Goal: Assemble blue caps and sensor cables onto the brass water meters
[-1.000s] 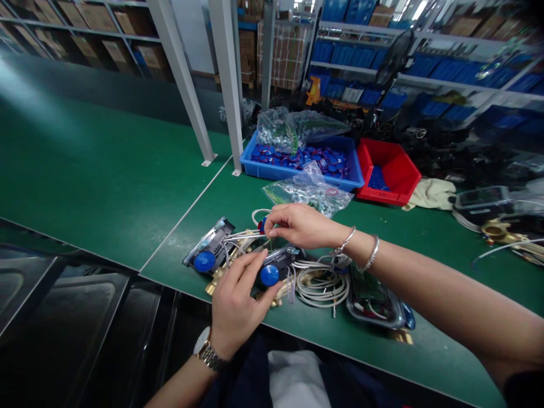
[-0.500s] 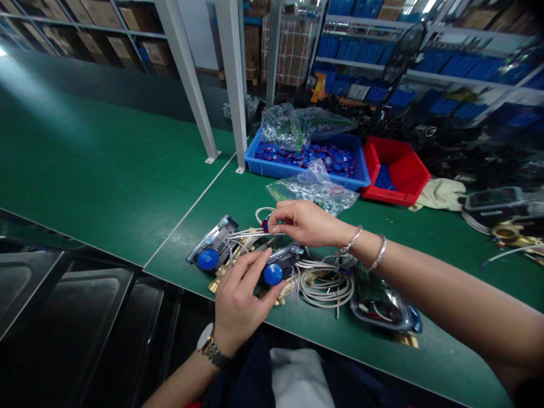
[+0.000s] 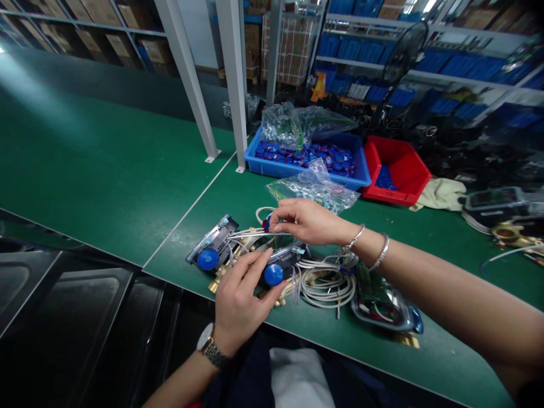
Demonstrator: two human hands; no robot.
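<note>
My left hand (image 3: 243, 294) grips a dark meter housing (image 3: 290, 262), thumb and fingers on either side of its round blue cap (image 3: 273, 275). Above it, my right hand (image 3: 304, 221) is closed in a pinch; whatever lies between the fingertips is too small to make out. A blue and red piece (image 3: 266, 224) shows just beside those fingertips. To the left rests a similar dark housing (image 3: 221, 241) with a blue cap (image 3: 208, 259) and brass fittings (image 3: 215, 285). Coiled white cable (image 3: 327, 286) lies right of the held housing.
A blue tray (image 3: 306, 173) of blue caps stands behind my hands, with a clear bag (image 3: 318, 190) in front. Beside it are a red bin (image 3: 393, 195) and a pale cloth (image 3: 440, 194). Another meter unit (image 3: 382, 306) lies under my right forearm. Metal posts (image 3: 233, 85) rise at the back.
Almost nothing differs. My right hand has shifted very slightly to the right; my left hand stays on the housing.
</note>
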